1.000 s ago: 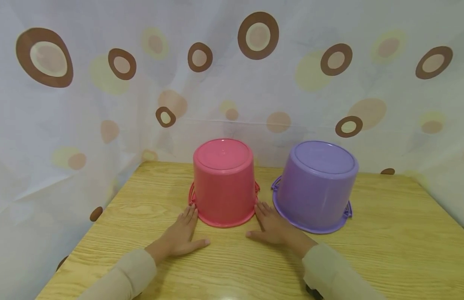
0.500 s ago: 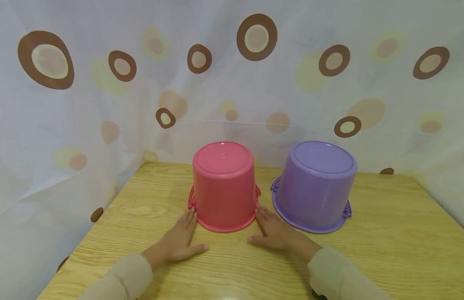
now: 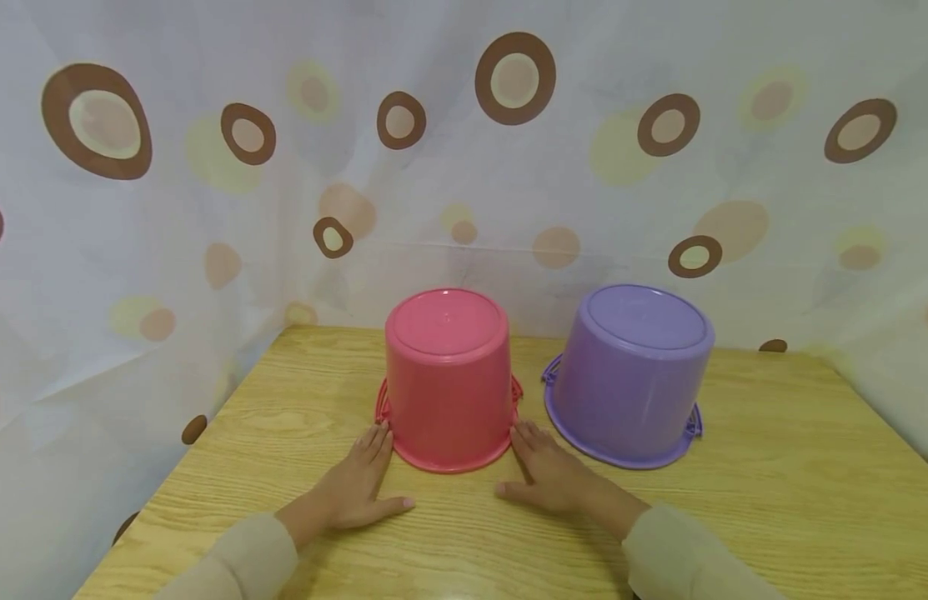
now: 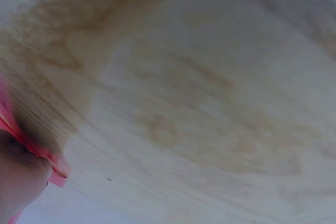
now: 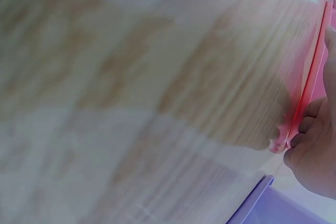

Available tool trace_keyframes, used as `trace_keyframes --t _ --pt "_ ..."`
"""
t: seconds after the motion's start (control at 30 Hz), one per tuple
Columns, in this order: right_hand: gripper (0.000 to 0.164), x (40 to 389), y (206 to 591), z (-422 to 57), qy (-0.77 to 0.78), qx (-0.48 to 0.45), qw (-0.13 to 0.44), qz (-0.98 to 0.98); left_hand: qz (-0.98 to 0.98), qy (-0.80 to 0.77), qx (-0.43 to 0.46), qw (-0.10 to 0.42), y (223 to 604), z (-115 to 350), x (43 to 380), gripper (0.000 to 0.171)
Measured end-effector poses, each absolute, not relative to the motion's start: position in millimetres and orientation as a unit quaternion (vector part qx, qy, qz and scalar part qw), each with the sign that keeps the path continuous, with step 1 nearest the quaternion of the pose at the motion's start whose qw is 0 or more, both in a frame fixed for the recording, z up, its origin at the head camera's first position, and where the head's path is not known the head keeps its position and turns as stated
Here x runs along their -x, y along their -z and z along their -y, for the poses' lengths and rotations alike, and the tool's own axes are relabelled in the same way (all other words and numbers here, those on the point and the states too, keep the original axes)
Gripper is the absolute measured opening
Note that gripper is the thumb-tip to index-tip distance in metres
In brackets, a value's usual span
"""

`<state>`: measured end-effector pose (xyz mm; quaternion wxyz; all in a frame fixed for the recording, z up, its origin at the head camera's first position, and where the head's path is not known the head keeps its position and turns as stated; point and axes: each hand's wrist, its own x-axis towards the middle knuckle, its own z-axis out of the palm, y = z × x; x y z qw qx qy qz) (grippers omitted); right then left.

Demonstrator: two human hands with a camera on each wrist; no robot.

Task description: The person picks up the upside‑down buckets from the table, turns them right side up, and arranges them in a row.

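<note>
A pink bucket (image 3: 448, 400) stands upside down on the wooden table, its base facing up and its handle low at the sides. My left hand (image 3: 351, 486) touches the left of its rim with straight fingertips, the thumb spread out over the table. On the other side, the fingertips of my right hand (image 3: 551, 472) touch the right of the rim, fingers also straight. The left wrist view shows part of the pink rim (image 4: 31, 142) beside the left hand. In the right wrist view the pink rim (image 5: 313, 72) runs along the right hand's fingers.
A purple bucket (image 3: 630, 383), also upside down, stands just right of the pink one, close to my right hand. The wooden table (image 3: 794, 500) extends to both sides. Behind it hangs a white curtain (image 3: 433, 50) with brown and yellow round patterns.
The pink bucket has slid a little toward me, both hands moving back along with it at its rim. The purple bucket stays where it was.
</note>
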<state>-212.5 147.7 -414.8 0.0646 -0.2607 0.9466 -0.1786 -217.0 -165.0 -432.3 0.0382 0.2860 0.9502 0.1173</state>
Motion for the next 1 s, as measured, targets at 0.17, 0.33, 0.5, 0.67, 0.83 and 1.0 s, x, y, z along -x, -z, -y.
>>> trace_keyframes --t 0.17,0.33,0.5,0.67,0.83,1.0 --pt "0.089 210 417 -148 0.179 0.267 0.072 -0.944 -0.949 -0.125 -0.284 0.05 431 167 213 0.096" --pt "0.089 207 416 -148 0.17 0.278 0.065 -0.943 -0.946 -0.134 -0.291 0.048 430 169 210 0.095" --pt "0.09 203 415 -147 0.167 0.283 0.066 -0.942 -0.941 -0.143 -0.302 0.046 428 171 205 0.093" --pt "0.091 200 415 -146 0.163 0.286 0.064 -0.942 -0.942 -0.14 -0.301 0.045 428 174 203 0.093" --pt "0.092 198 414 -145 0.158 0.289 0.066 -0.942 -0.943 -0.144 -0.297 0.045 427 175 201 0.093" --pt "0.092 194 413 -144 0.15 0.291 0.061 -0.943 -0.942 -0.145 -0.298 0.042 426 176 199 0.092"
